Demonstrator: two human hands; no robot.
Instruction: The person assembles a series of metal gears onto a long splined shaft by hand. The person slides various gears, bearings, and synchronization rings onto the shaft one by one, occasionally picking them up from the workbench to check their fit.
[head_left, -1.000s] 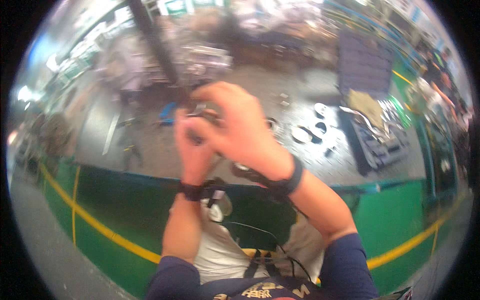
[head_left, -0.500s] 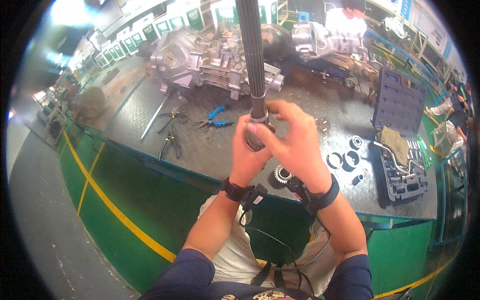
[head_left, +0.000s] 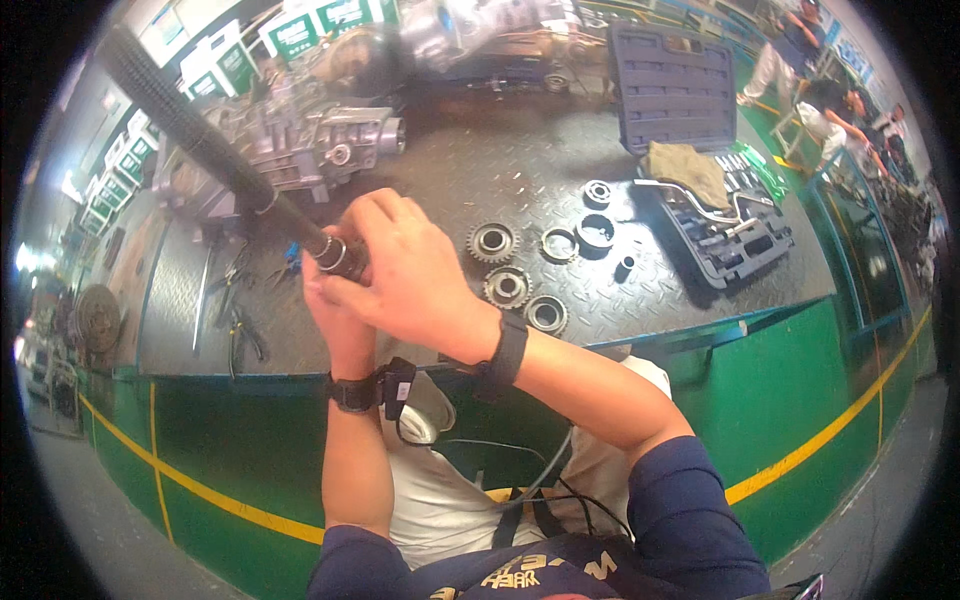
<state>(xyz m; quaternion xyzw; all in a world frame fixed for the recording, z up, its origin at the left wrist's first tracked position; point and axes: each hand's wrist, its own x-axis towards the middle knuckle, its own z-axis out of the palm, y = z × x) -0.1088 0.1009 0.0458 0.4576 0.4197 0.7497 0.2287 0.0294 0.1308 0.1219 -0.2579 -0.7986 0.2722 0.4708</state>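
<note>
A long dark splined shaft (head_left: 228, 165) leans up and to the left, its lower end between both of my hands. My left hand (head_left: 338, 325) wraps around that end from below. Over it curls my right hand (head_left: 412, 275), its thumb and fingers closed about the collar at the bottom of the shaft; the exact grip is partly hidden. On the worktable (head_left: 470, 165), just right of my hands, lie a toothed gear (head_left: 476, 243), a second gear (head_left: 491, 288) and a third gear (head_left: 533, 318).
Rings (head_left: 544, 248) (head_left: 596, 249), a bearing (head_left: 588, 197) and a small cylinder (head_left: 625, 268) lie farther right. Beyond them stands an open tool case (head_left: 665, 90) with a cloth (head_left: 685, 172). A gearbox housing (head_left: 300, 145) sits behind the shaft, pliers (head_left: 240, 335) at left. Several people are at the far right.
The view has swung right. The shaft has gone from nearly upright to leaning left, and my right hand's fingers have drawn in around its lower end.
</note>
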